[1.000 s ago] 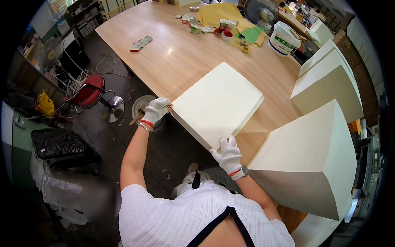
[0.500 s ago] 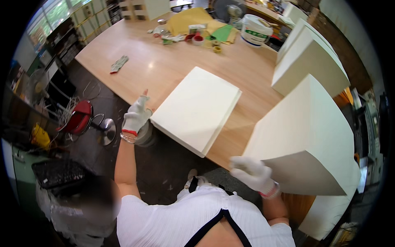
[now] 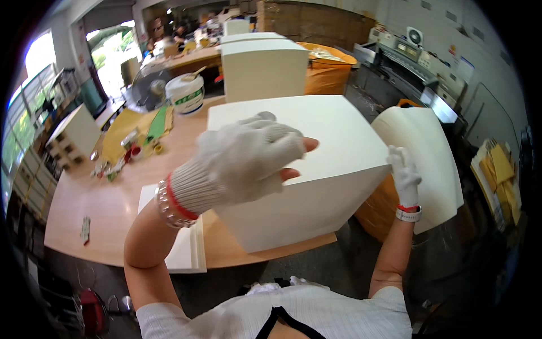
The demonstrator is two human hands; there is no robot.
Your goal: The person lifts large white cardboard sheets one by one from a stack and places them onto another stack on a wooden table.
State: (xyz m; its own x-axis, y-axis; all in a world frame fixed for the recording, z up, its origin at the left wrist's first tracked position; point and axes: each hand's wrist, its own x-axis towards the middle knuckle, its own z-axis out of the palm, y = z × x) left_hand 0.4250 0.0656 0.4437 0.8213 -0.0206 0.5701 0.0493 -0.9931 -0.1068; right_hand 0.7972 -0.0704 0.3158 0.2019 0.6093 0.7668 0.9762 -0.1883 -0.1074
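Observation:
A large white block (image 3: 322, 195), which looks like a tall stack of sheets, stands at the table's near right edge. My left hand (image 3: 243, 158), in a white knit glove with bare thumb and forefinger tips, is over the block's near left part. Its thumb and forefinger are apart with nothing between them. I cannot tell whether it touches the block. My gloved right hand (image 3: 405, 176) is at the block's right corner, its fingers stretched upward and holding nothing. A flat white stack (image 3: 183, 248) lies left of the block, partly behind my left arm.
Another white stack (image 3: 262, 73) stands behind the block. Right of it are an orange bag (image 3: 330, 73) and a curved white sheet (image 3: 432, 169). The wooden table (image 3: 107, 209) carries a white bucket (image 3: 185, 93), yellow paper (image 3: 121, 133), tape rolls and a loose glove (image 3: 85, 230).
My view has swung to the right. My left hand has moved from the flat stack's left side to over the large block. My right hand has moved to the block's right corner.

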